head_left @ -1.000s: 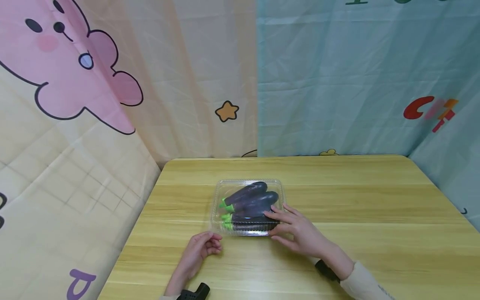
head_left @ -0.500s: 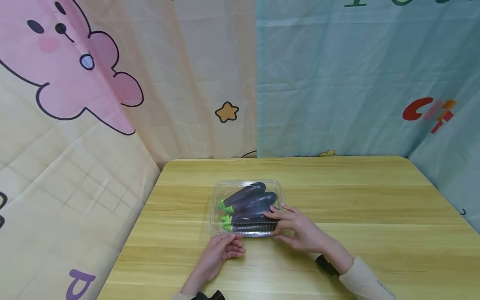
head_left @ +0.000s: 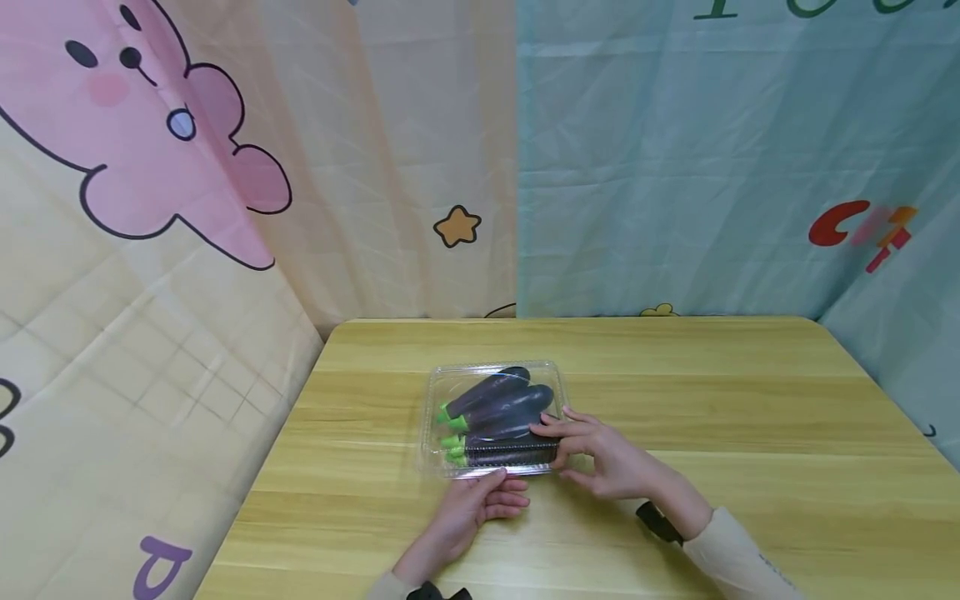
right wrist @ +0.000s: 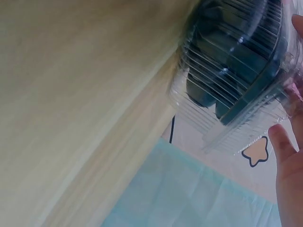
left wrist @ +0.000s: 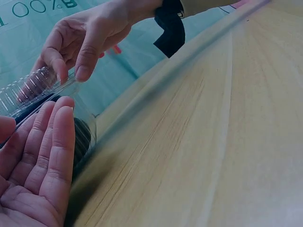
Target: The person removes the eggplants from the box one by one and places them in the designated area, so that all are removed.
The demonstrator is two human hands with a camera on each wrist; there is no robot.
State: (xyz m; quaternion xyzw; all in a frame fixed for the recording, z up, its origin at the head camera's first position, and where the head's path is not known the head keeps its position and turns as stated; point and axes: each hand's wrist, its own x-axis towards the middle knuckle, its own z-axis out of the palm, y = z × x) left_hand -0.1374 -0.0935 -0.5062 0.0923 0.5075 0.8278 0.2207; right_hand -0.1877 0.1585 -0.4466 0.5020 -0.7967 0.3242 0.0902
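Now I see the right hand (head_left: 603, 460) gripping the clear container (head_left: 438, 390) of eggplants (head_left: 512, 410) on the desk (head_left: 735, 408), the left hand (head_left: 476, 508) straight-fingered at its near edge

The left hand (head_left: 472, 510) has moved rightward along the front of the clear plastic box (head_left: 459, 385). A second ago the box's left front corner was beside its fingertips; now that corner lies behind them, to their left. Its fingers, curled before, stretch out straighter, their tips nearer the right hand (head_left: 611, 463).
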